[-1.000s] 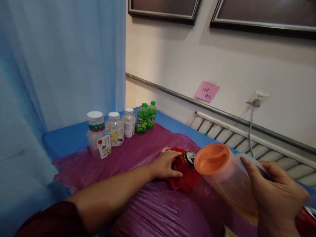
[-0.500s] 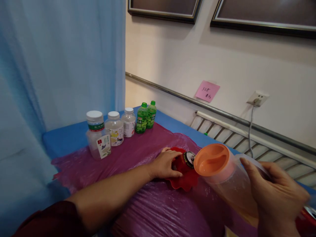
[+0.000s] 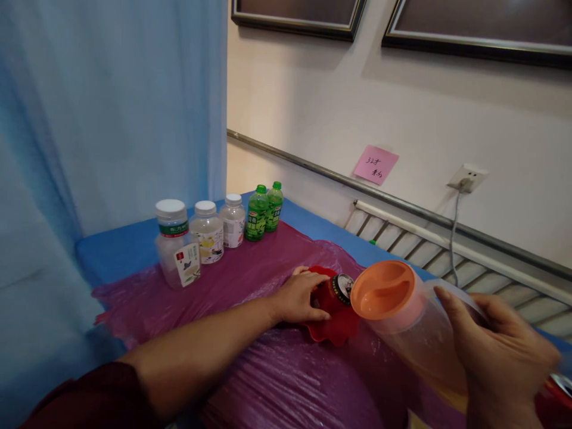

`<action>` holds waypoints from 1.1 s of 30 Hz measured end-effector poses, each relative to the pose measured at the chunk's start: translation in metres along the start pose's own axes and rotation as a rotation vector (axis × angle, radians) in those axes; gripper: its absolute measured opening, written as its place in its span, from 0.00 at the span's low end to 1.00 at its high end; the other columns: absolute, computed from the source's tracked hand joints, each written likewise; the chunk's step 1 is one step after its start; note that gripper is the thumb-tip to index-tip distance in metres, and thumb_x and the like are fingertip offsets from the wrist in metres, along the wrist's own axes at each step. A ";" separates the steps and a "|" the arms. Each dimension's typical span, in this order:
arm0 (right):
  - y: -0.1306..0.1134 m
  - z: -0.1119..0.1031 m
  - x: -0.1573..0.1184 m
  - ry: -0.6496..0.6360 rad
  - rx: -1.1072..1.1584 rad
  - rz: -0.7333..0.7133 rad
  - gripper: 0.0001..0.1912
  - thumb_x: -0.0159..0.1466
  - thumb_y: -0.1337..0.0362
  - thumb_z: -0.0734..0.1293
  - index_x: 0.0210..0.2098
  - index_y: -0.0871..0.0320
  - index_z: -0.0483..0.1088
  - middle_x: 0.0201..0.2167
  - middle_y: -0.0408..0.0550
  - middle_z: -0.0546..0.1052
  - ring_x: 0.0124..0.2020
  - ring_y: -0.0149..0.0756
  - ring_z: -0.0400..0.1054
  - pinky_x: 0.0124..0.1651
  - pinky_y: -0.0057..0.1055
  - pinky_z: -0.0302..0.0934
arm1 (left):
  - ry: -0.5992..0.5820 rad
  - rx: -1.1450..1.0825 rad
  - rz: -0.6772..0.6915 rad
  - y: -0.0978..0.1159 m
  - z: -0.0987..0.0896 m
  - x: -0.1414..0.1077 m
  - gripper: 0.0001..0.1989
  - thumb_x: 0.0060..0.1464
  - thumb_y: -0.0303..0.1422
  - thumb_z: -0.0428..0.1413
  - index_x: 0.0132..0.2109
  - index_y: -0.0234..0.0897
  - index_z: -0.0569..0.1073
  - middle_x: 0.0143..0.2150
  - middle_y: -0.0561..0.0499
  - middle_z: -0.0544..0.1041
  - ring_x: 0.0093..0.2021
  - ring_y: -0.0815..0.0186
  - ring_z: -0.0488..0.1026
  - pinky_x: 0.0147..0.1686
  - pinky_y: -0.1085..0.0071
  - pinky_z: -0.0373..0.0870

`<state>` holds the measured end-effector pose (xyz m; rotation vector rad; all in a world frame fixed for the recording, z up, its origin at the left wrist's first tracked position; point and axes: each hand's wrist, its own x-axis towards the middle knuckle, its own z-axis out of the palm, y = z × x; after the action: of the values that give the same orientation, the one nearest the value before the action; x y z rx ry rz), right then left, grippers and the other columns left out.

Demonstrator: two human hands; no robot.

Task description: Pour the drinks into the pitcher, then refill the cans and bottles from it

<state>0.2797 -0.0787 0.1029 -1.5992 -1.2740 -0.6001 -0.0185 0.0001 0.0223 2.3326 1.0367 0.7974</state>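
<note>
My left hand (image 3: pixel 300 297) is wrapped round a red drink can (image 3: pixel 332 295), whose silver top leans toward the right. Under the can lies a red mat with a scalloped edge (image 3: pixel 333 333). My right hand (image 3: pixel 504 348) is closed on the handle of a translucent pitcher (image 3: pixel 420 342) with an orange lid (image 3: pixel 384 290). The pitcher is tilted to the left, its lid right beside the can top; whether they touch I cannot tell. Some pale yellowish liquid shows low in the pitcher. Whether anything flows between them is not visible.
Purple plastic sheeting (image 3: pixel 304 381) covers part of the blue table (image 3: pixel 120 244). Several capped bottles stand in a row behind, including a large clear one (image 3: pixel 174 268) and a green one (image 3: pixel 255 217). Another red can (image 3: pixel 554 396) sits at the right edge. A radiator (image 3: pixel 402 238) lines the wall.
</note>
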 end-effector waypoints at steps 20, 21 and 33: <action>0.001 -0.002 -0.002 -0.021 -0.001 0.018 0.30 0.58 0.33 0.67 0.26 0.56 0.75 0.16 0.41 0.68 0.21 0.33 0.62 0.28 0.31 0.53 | -0.010 -0.006 0.012 -0.002 0.000 0.000 0.39 0.43 0.49 0.70 0.60 0.43 0.72 0.59 0.44 0.79 0.60 0.46 0.73 0.66 0.48 0.53; 0.001 -0.002 -0.002 -0.023 0.003 0.017 0.30 0.58 0.34 0.67 0.26 0.56 0.75 0.16 0.41 0.69 0.21 0.33 0.62 0.28 0.31 0.53 | -0.013 -0.004 0.011 -0.002 0.000 0.000 0.39 0.43 0.49 0.70 0.60 0.43 0.72 0.59 0.44 0.79 0.60 0.46 0.73 0.66 0.48 0.53; 0.001 -0.003 -0.002 -0.027 -0.005 0.015 0.31 0.58 0.33 0.67 0.26 0.56 0.76 0.16 0.41 0.68 0.21 0.33 0.62 0.28 0.31 0.53 | -0.025 -0.005 0.007 -0.004 0.001 0.000 0.39 0.42 0.46 0.71 0.61 0.42 0.72 0.60 0.43 0.78 0.60 0.47 0.73 0.67 0.48 0.52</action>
<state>0.2800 -0.0820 0.1019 -1.6246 -1.2803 -0.5746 -0.0200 0.0024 0.0190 2.3378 1.0154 0.7706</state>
